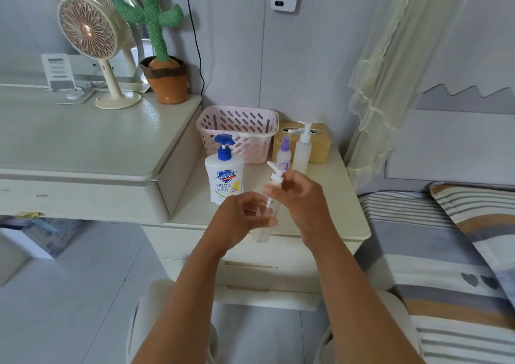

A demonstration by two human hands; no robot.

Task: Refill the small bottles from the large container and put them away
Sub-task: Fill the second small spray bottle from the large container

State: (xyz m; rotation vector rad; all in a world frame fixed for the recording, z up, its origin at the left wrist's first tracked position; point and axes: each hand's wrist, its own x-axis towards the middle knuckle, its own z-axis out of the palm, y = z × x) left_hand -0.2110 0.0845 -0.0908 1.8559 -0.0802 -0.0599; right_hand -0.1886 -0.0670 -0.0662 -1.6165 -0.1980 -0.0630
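Note:
My left hand (240,215) grips a small clear bottle (263,231) above the front of the nightstand (328,213). My right hand (299,196) pinches the bottle's white pump head (276,173), which is lifted so its tube shows above the bottle neck. The large white soap container (224,178) with a blue pump stands just behind my left hand. A small purple-capped spray bottle (283,154) and a taller frosted pump bottle (302,152) stand upright further back.
A pink slotted basket (237,129) sits at the back of the nightstand beside a yellow tissue box (317,146). A desk (83,146) with a fan and a toy cactus is at the left. A bed (446,252) lies at the right.

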